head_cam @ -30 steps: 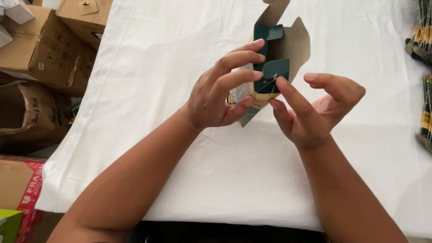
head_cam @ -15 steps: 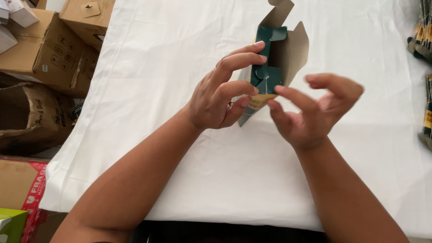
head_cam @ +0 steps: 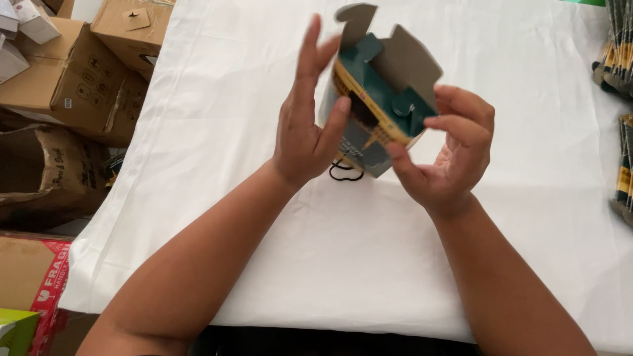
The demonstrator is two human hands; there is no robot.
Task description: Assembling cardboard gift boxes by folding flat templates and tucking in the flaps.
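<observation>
Far out to the left of the left hand, brown cardboard cartons [head_cam: 62,86] are being seen stacked beside the table, some of them crumpled, and a red-printed carton [head_cam: 39,290] is lying below them, nearer the person. A white cloth [head_cam: 217,145] is being shown spread over the table beneath both forearms. The left hand [head_cam: 306,132] is being held upright with its fingers spread and pointing away from the person; its thumb [head_cam: 333,122] is being pressed against the near left side of a small dark green folding box [head_cam: 379,99], while the longer fingers are standing open and free of it. The box is being held up between the two hands, above the cloth, with its plain cardboard flaps open at the far end and a yellow patterned band running along its edge. A thin black cord loop [head_cam: 344,173] is hanging just below the box, between the wrists. The right hand [head_cam: 448,161] is being curled around the right side of the box, thumb underneath and fingertips on the upper edge, gripping it. Well to the right of that hand, flat dark green and yellow packs [head_cam: 620,112] are being seen stacked at the table's edge.
</observation>
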